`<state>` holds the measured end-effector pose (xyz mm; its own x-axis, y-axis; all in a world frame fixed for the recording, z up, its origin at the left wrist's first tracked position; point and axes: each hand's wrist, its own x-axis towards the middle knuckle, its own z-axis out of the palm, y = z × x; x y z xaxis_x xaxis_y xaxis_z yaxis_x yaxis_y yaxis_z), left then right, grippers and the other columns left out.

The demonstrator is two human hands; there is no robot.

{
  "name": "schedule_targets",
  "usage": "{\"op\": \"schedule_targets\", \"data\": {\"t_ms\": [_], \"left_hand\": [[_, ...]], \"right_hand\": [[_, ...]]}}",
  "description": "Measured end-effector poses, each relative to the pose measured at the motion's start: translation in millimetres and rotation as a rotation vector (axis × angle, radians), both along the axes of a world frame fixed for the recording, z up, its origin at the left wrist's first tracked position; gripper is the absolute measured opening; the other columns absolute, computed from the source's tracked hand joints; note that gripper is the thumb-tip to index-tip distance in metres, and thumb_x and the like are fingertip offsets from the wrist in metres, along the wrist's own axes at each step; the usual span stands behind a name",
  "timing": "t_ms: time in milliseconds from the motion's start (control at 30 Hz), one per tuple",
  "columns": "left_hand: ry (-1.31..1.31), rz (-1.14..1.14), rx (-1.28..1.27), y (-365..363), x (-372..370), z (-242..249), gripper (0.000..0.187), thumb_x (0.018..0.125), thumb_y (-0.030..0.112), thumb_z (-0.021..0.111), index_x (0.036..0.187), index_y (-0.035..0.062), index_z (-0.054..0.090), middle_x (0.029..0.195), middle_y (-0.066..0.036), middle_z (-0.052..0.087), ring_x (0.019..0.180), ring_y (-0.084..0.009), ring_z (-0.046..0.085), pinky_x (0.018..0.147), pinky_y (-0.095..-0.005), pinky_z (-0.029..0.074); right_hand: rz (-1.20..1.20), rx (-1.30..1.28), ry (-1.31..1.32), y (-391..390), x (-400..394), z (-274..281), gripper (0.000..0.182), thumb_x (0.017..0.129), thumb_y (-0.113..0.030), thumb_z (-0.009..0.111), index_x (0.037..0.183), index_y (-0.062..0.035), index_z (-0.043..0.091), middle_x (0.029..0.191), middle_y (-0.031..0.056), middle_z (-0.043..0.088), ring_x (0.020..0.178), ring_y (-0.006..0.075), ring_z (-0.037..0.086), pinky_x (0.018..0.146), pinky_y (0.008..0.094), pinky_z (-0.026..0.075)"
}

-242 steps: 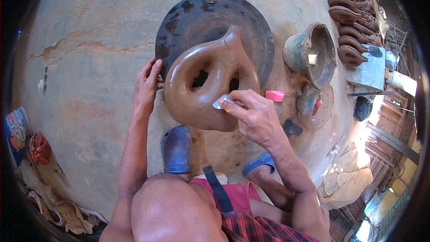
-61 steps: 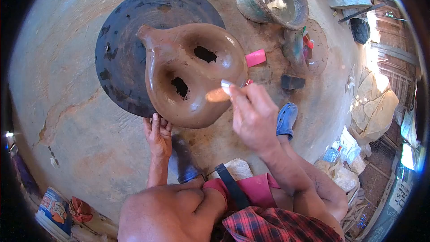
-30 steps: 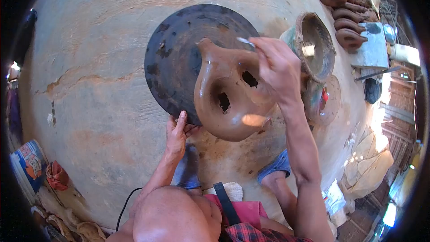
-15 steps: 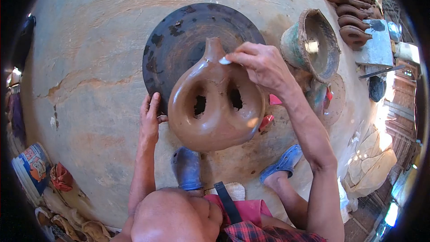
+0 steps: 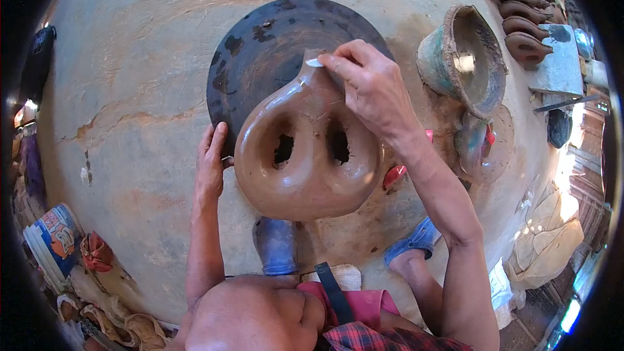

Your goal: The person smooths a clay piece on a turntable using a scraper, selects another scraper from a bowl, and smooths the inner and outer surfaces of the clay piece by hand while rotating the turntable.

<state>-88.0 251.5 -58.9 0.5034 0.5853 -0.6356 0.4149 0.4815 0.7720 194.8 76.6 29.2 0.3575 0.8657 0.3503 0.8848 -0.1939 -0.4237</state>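
A wet brown clay piece (image 5: 305, 188) with two hollows, each pierced by a dark ragged hole, lies over the near part of a dark round wheel (image 5: 260, 39). Its narrow neck points away from me. My right hand (image 5: 370, 84) pinches a small white scraper (image 5: 314, 63) against the neck. At the wheel's left near edge is my left hand (image 5: 213, 153), its fingers on the rim and its thumb toward the clay piece; it grips the edge of the wheel.
A clay-crusted basin (image 5: 448, 58) stands right of the wheel. Brown clay pieces (image 5: 525, 47) are stacked at the upper right. A printed bucket (image 5: 55, 237) is at the lower left. Blue shoes (image 5: 275, 244) rest on the floor below the clay piece.
My right hand and the white scraper have moved up the neck, toward its tip. The view has shifted slightly. My left hand stays at the wheel's edge.
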Motion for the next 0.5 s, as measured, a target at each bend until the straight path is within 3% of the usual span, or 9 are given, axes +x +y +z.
{"op": "schedule_targets", "data": {"t_ms": [167, 267, 500], "left_hand": [[-0.016, 0.009, -0.009, 0, -1, -5, 0.052, 0.107, 0.055, 0.063, 0.139, 0.0142, 0.066, 0.117, 0.001, 0.072, 0.099, -0.0072, 0.066, 0.069, -0.0263, 0.054], [-0.02, 0.024, -0.002, 1, 1, -3, 0.051, 0.108, 0.054, 0.063, 0.139, 0.0144, 0.066, 0.116, 0.002, 0.072, 0.096, -0.007, 0.066, 0.068, -0.0258, 0.054], [-0.043, -0.001, -0.012, 3, 0, -6, 0.051, 0.108, 0.054, 0.063, 0.141, 0.015, 0.065, 0.116, 0.002, 0.073, 0.093, -0.0076, 0.068, 0.069, -0.0259, 0.053]], "right_hand": [[0.146, -0.151, -0.005, -39, 4, 21, 0.035, 0.083, 0.005, 0.069, 0.111, -0.012, 0.081, 0.104, 0.0066, 0.072, 0.1, 0.0256, 0.07, 0.085, 0.0405, 0.061], [0.344, -0.268, -0.166, -57, 19, 45, 0.034, 0.084, 0.003, 0.069, 0.11, -0.014, 0.082, 0.108, 0.0036, 0.074, 0.099, 0.0236, 0.07, 0.089, 0.0421, 0.058], [0.044, 0.038, -0.095, -6, 18, 8, 0.034, 0.086, 0.002, 0.067, 0.113, -0.0109, 0.083, 0.103, 0.0073, 0.075, 0.097, 0.0255, 0.071, 0.081, 0.0397, 0.062]]}}
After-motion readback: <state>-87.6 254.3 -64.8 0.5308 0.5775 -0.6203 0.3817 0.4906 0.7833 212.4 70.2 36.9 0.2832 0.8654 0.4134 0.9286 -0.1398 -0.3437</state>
